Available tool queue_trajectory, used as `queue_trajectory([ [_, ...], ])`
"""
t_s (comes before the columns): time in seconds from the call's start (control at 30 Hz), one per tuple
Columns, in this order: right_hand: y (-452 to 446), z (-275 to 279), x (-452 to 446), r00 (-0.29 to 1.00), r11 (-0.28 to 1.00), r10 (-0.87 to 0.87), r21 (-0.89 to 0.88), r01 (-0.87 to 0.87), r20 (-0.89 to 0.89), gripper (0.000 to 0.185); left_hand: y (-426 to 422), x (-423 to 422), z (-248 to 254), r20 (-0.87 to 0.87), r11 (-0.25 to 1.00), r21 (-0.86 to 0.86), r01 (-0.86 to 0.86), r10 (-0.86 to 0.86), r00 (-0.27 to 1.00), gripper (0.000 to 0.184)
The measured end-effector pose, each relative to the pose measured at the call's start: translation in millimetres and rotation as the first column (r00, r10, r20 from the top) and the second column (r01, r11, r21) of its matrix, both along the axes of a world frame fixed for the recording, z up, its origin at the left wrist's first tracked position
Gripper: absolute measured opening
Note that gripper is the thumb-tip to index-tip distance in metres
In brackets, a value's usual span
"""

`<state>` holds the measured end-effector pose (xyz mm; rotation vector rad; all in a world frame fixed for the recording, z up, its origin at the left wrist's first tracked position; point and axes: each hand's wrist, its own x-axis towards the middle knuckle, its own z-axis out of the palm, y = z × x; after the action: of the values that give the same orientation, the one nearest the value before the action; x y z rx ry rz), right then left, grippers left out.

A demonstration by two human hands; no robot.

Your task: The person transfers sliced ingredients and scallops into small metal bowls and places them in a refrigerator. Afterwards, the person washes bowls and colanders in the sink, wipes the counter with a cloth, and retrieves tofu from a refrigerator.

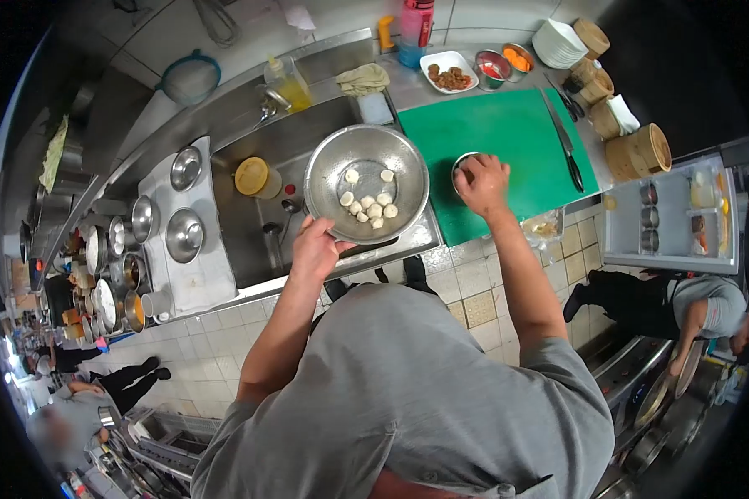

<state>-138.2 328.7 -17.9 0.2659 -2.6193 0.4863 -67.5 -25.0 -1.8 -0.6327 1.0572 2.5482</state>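
The metal surface (402, 90) runs beyond both grips, with the sink (250, 229) beyond and to the left of the left grip (314, 248). The green board (528, 137) lies under the right grip (481, 179). The left grip is closed on the near rim of the metal bowl (329, 166), which is beside the board. The black-handled knife (559, 129) lies well to the right of the right grip, on the board. Beyond the right grip, by the wall, stands the pink and blue bottle (414, 37), its marking too small to read. Nearer is the white dish (431, 63) of brown pieces, beside a cup of red pieces (491, 70) and one of orange pieces (518, 62). The right grip is bunched over the small container (457, 173); whether it pinches anything, I cannot tell. The white balls (376, 210) sit in the bowl, between the two grips.
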Motion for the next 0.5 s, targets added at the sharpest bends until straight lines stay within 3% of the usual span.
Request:
queue_trajectory([
  [0.1, -7, 9, -1, 0.999, 0.999, -0.009, 0.031, 0.007, 0.053, 0.016, -2, 0, 2, -0.046, 1.0, -0.012, 0.018, -0.019, 0.999, 0.039],
  [0.17, -22, 26, -1, 0.979, 0.992, -0.056, -0.119, 0.033, -0.194, 0.012, -2, 3, 4, -0.094, 0.998, -0.047, 0.037, -0.041, 0.995, 0.037],
  [0.2, -39, 33, -1, 0.981, 0.992, -0.046, -0.123, 0.023, -0.188, 0.012, 0, 5, 4, -0.089, 0.998, -0.051, 0.027, -0.031, 0.996, 0.037],
  [0.27, -85, 46, 3, 0.916, 0.845, 0.381, -0.449, -0.291, 0.124, 0.013, 4, 5, 5, -0.075, 0.995, -0.1, -0.013, 0.006, 0.997, 0.032],
  [0.33, -127, 61, 5, 0.854, 0.935, 0.351, -0.194, -0.297, 0.385, 0.023, 6, 7, 4, -0.101, 0.996, -0.085, -0.005, -0.004, 0.995, 0.031],
  [0.43, -141, 12, -24, 0.853, 0.944, 0.327, -0.106, -0.312, 0.407, 0.025, 9, 7, 2, -0.118, 0.993, -0.11, 0.036, -0.049, 0.992, 0.029],
  [0.47, -145, 13, -29, 0.853, 0.944, 0.329, -0.1, -0.316, 0.405, 0.025, 10, 6, 4, -0.122, 0.994, -0.105, 0.031, -0.044, 0.992, 0.029],
  [0.5, -151, 13, -32, 0.866, 0.924, 0.364, -0.252, -0.289, 0.343, 0.023, 10, 7, 5, -0.125, 0.994, -0.104, 0.041, -0.054, 0.991, 0.029],
])
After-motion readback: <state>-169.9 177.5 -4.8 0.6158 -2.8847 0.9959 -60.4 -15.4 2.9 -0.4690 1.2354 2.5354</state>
